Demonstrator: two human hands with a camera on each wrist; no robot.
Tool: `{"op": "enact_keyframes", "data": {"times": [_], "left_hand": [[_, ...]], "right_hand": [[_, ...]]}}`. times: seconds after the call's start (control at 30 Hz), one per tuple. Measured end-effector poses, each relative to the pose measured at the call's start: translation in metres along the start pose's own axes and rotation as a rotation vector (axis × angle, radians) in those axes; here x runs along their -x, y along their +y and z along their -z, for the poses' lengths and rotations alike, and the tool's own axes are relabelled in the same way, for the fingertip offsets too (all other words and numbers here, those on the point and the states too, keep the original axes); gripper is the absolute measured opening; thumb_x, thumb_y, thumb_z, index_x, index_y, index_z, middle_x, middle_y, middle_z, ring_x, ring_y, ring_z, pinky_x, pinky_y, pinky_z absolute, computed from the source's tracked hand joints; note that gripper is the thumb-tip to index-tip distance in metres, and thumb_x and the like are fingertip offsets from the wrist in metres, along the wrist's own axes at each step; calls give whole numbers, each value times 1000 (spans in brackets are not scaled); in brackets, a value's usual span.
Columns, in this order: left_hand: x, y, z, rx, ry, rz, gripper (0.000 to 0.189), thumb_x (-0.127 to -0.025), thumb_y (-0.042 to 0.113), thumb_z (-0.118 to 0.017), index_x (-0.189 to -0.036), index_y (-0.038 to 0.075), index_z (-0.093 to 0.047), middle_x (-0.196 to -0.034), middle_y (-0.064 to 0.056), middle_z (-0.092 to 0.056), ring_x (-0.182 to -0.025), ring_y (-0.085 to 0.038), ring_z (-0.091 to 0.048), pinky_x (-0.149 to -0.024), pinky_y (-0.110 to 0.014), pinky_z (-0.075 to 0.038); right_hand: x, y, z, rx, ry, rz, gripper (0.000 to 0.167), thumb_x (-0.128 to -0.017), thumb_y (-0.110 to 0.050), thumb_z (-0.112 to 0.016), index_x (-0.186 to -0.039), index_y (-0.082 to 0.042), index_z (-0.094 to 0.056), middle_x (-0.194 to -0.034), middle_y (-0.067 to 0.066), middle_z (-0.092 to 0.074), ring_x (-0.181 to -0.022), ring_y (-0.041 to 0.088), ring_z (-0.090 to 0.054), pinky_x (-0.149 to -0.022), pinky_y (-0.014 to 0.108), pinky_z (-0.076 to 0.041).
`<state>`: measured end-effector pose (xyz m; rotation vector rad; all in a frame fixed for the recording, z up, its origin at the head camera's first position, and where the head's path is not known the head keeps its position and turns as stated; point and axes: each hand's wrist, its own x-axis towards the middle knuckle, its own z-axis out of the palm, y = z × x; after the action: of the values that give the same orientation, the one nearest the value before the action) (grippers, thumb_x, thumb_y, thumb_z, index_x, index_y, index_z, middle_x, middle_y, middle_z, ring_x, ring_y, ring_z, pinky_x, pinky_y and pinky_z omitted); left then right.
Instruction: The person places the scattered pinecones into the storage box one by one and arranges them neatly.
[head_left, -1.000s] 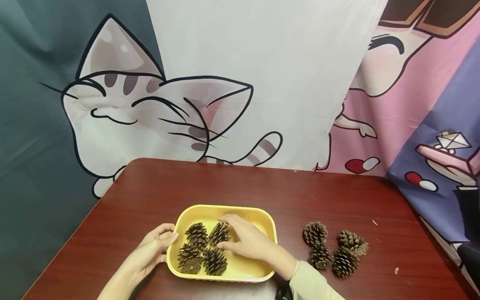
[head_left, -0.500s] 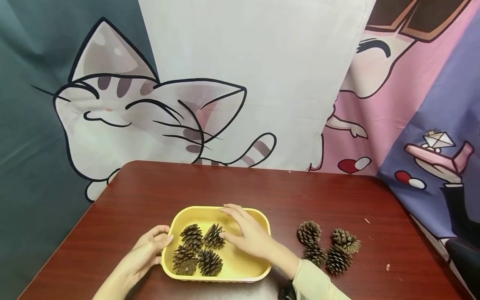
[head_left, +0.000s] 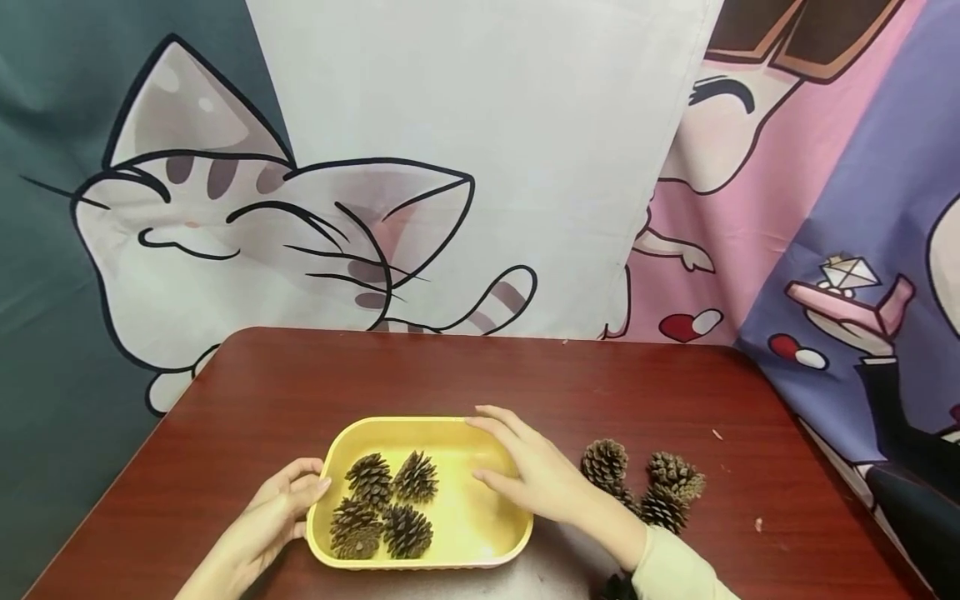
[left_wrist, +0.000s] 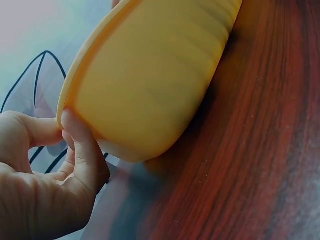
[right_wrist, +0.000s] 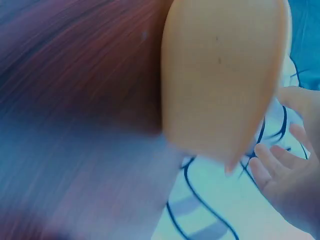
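A yellow plastic tray (head_left: pixel 472 521) lies on the table, with several pine cones (head_left: pixel 407 531) grouped in its left half. My left hand (head_left: pixel 258 521) pinches the tray's left rim; the left wrist view shows thumb and finger (left_wrist: pixel 82 145) on either side of the edge. Above the tray's right side, my right hand (head_left: pixel 540 471) is spread and holds nothing. In the right wrist view, the blurred tray wall (right_wrist: pixel 220 80) is close to the loosely extended fingers (right_wrist: pixel 270 162).
More pine cones (head_left: pixel 604 462) lie on the table to the right of the tray, partly hidden behind my right forearm. Small pale scraps (head_left: pixel 758 524) dot the reddish-brown table (head_left: pixel 360 367). A cloth with a cartoon cat (head_left: pixel 195 233) hangs behind the far edge.
My right hand has lifted off the pine cone at the tray's upper middle and moved right, leaving that cone in the tray. My left hand stays on the rim. The head view has shifted slightly.
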<state>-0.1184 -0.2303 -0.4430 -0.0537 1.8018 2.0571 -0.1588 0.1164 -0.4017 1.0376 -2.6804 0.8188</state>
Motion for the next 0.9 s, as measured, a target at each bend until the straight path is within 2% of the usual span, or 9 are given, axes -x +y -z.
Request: {"op": "enact_keyframes", "data": {"times": [0.13,0.4,0.6,0.73,0.9], "left_hand": [[0,-2,2,-8,-4,-6,16,-97,17,-50,-108,15,-39,-91,4,-59,-85,-14,-62,-69,-36,-54],[3,-5,8,-48,13,32,20,-96,20,-51,-110,14,-38,-96,0,-58,-88,-17,-61,-73,-40,-53],[-1,-4,8,-31,-20,32,20,-97,20,-50,-111,14,-38,-96,0,-58,-89,-17,-61,-73,-40,-52],[-3,-3,6,-44,-17,26,20,-96,19,-51,-110,13,-38,-95,0,-58,-88,-17,-60,-73,-41,-53],[-5,-2,6,-57,-12,33,20,-96,19,-51,-109,13,-38,-94,0,-57,-88,-16,-60,-72,-41,-53]], "right_hand": [[20,14,17,65,21,-19,58,-85,-36,-67,-136,-28,-43,-143,-8,-37,-125,16,-46,-90,42,-47],[61,37,37,156,32,-114,62,-80,-36,-73,-135,-34,-44,-140,-9,-41,-123,14,-47,-91,43,-47],[85,52,52,209,46,-111,66,-74,-31,-79,-132,-29,-48,-137,-6,-44,-120,16,-50,-88,40,-49],[102,59,60,223,46,-108,66,-70,-28,-82,-129,-23,-52,-132,-3,-49,-115,15,-53,-85,39,-50],[117,64,62,296,49,-77,65,-66,-30,-83,-124,-21,-56,-122,-2,-55,-107,16,-57,-81,40,-50]]}}
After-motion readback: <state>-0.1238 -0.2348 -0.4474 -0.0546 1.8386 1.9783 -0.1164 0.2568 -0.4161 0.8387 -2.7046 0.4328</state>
